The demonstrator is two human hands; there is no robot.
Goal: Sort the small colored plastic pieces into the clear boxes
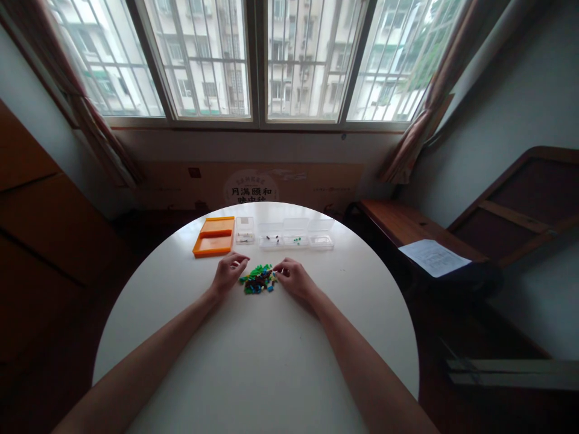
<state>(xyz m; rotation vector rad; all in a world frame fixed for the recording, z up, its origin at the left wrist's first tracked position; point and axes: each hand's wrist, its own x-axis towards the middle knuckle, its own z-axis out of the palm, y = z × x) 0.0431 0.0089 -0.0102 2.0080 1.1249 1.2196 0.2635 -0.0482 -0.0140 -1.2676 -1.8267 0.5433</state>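
Observation:
A small heap of tiny toy building bricks [257,279], green, blue, dark brown and yellow, lies on the white round table [271,343]. Beside its upper left edge is my left hand [227,274], fingers loosely bent and apart, with nothing visible in them. My right hand [293,278] touches the heap's right side, its fingertips pinched together. Something small and pale shows at those fingertips, too small to name. Behind the hands stand an orange two-part tray [195,253] and a row of clear lidded boxes [270,245]; some hold a few small green or dark pieces.
A window with bars [260,60] fills the back wall, above a large printed cardboard box [316,181]. To the right, a wooden chair [384,211] carries sheets of paper [434,256]. An orange-brown cabinet [40,241] stands at the left.

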